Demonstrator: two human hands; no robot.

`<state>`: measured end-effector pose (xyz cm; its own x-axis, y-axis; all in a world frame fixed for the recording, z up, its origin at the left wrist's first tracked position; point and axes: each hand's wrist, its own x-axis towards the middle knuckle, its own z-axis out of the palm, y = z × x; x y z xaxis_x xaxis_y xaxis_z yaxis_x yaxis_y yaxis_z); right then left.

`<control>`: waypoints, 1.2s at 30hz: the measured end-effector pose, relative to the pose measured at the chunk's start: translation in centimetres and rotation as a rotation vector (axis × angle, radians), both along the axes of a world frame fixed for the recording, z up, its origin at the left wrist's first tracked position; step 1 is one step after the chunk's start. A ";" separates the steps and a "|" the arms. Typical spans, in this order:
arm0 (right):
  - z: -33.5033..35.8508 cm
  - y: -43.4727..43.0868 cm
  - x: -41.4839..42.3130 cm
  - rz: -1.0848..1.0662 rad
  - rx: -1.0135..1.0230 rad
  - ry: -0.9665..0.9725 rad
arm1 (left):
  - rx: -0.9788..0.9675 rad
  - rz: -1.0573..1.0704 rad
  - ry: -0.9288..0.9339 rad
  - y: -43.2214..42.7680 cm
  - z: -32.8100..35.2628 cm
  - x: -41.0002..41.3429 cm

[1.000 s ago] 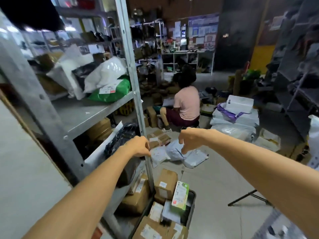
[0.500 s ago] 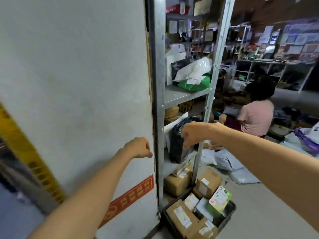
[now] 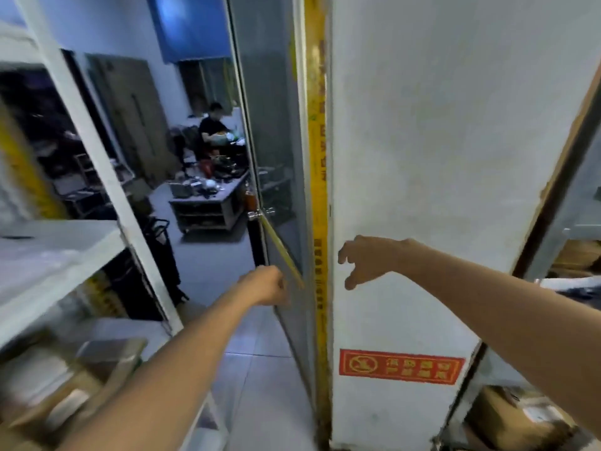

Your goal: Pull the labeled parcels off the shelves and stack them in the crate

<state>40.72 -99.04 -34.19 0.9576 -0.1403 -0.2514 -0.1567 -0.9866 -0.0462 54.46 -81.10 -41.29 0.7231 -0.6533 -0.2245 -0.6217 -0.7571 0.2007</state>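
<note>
My left hand (image 3: 265,285) is stretched out in front of me with its fingers curled into a loose fist, holding nothing. My right hand (image 3: 366,259) hangs in the air before a white pillar (image 3: 439,157), fingers spread and loosely bent, empty. A white shelf unit (image 3: 61,245) stands at my left, with blurred cardboard parcels (image 3: 65,395) on its lower level. A brown labeled box (image 3: 517,418) shows at the bottom right beside the pillar. The crate is out of view.
A glass door (image 3: 273,157) with a yellow-taped frame edge (image 3: 317,157) stands ajar beside the pillar. Beyond it a person (image 3: 211,128) sits at a cluttered low table (image 3: 208,196). A red sign (image 3: 400,366) is stuck low on the pillar. Tiled floor runs ahead.
My view has swung left, away from the metal shelves and the crate, to the pillar and the doorway. Both hands stay raised and empty; the right hand's fingers have spread.
</note>
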 end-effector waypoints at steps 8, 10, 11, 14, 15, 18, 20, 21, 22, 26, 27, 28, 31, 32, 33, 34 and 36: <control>1.0 15.3 9.2 0.542 0.001 -0.039 | -0.011 0.555 0.008 22.7 3.5 -2.8; 1.4 19.9 9.5 0.649 0.022 -0.048 | -0.042 0.696 0.004 27.7 4.2 -6.1; 1.6 22.3 9.4 0.703 0.026 -0.050 | -0.045 0.769 0.000 29.9 4.8 -8.1; 2.6 29.2 8.1 0.880 0.049 -0.039 | -0.010 0.935 -0.049 35.4 6.3 -13.6; 3.1 31.3 7.2 0.932 0.066 -0.040 | 0.003 0.999 -0.066 36.8 6.8 -15.5; 4.5 37.2 4.1 1.062 0.100 -0.085 | 0.054 1.137 -0.127 40.7 8.1 -20.5; 4.9 40.6 2.1 1.142 0.126 -0.120 | 0.085 1.199 -0.141 42.7 9.0 -23.4; 5.1 42.2 1.1 1.175 0.135 -0.127 | 0.098 1.227 -0.140 43.5 9.5 -24.7; 5.2 43.7 0.2 1.213 0.149 -0.131 | 0.100 1.252 -0.144 44.4 9.7 -25.9; 5.0 49.0 -3.6 1.319 0.180 -0.153 | 0.102 1.355 -0.163 47.7 9.3 -30.5; 5.0 50.2 -4.5 1.339 0.195 -0.153 | 0.094 1.380 -0.170 48.6 9.2 -31.4; 4.8 51.4 -5.4 1.366 0.203 -0.154 | 0.095 1.404 -0.178 49.5 9.1 -32.4; 4.9 54.6 -7.9 1.432 0.215 -0.163 | 0.073 1.476 -0.235 52.3 9.3 -35.3; 5.0 55.7 -8.5 1.452 0.230 -0.172 | 0.057 1.495 -0.274 53.3 9.4 -36.2; 5.3 56.7 -9.2 1.465 0.248 -0.180 | 0.048 1.517 -0.307 54.3 9.7 -37.1; 5.5 57.8 -9.7 1.472 0.270 -0.188 | 0.046 1.545 -0.342 55.2 10.1 -38.1; 6.0 59.8 -10.8 1.470 0.321 -0.210 | 0.032 1.612 -0.410 57.0 10.8 -39.8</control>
